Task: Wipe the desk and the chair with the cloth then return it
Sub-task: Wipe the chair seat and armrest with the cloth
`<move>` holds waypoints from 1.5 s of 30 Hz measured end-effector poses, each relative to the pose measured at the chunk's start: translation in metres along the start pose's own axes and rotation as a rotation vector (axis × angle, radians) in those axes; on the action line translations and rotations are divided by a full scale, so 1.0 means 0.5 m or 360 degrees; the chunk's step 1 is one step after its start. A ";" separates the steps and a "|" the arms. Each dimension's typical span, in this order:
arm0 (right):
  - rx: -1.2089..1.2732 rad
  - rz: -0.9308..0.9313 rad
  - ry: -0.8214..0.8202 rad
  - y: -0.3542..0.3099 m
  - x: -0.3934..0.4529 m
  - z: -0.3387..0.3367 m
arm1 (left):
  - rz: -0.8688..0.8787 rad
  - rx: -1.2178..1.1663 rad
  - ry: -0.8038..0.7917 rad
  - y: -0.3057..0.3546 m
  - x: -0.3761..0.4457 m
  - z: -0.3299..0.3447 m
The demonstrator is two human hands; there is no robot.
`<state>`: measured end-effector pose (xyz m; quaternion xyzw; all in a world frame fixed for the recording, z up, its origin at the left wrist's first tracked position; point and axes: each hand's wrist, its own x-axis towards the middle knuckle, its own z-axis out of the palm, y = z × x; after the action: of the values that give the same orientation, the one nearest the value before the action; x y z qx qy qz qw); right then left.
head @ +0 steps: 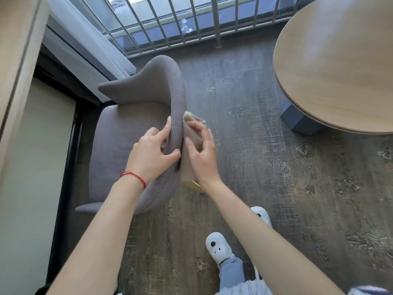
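A grey fabric chair [127,133] with a curved backrest stands left of centre. My left hand [151,154] grips the backrest's top edge, thumb on the outer side and fingers on the inner. A beige cloth [188,165] hangs flat against the outer face of the backrest. My right hand [202,152] presses on it with fingers spread. The cloth's upper end [191,117] sticks out above my fingers. The round wooden desk [336,60] fills the upper right corner, apart from both hands.
Dark wood-look floor [276,177] spreads right of the chair. A window with metal railing [180,24] and a white curtain [85,54] are at the back. A cabinet or wall panel [19,103] lines the left. My feet in white shoes [219,248] stand below. A blue desk base [302,118] sits under the desk.
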<state>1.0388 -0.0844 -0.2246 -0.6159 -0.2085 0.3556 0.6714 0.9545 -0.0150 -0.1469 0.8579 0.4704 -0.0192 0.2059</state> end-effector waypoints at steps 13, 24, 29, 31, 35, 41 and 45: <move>-0.0255 -0.0201 -0.0230 -0.001 -0.025 -0.040 | -0.0007 -0.0043 -0.0046 -0.008 0.008 0.000; -0.0136 -0.0129 -0.0095 -0.035 0.024 -0.026 | -0.0046 -0.0073 -0.0046 -0.004 0.006 0.000; -0.0166 -0.0221 0.0049 -0.044 0.075 -0.024 | -0.0053 -0.0111 -0.0039 -0.005 0.007 -0.002; -0.0143 -0.0215 0.0042 -0.045 0.062 -0.001 | -0.0053 -0.0108 -0.0047 -0.003 0.004 -0.003; -0.0085 -0.0119 -0.0077 -0.026 0.013 -0.027 | -0.0062 -0.0127 -0.0078 0.002 0.000 -0.009; -0.0034 -0.0045 0.0037 -0.057 0.055 -0.007 | -0.0093 -0.0150 -0.0063 -0.005 0.000 -0.002; -0.0337 -0.0161 -0.0299 -0.088 0.029 -0.033 | -0.0131 -0.0117 -0.0126 -0.004 -0.003 -0.002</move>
<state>1.0700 -0.0847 -0.1866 -0.6359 -0.3375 0.3534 0.5973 0.9521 -0.0150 -0.1463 0.8283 0.4971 -0.0443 0.2547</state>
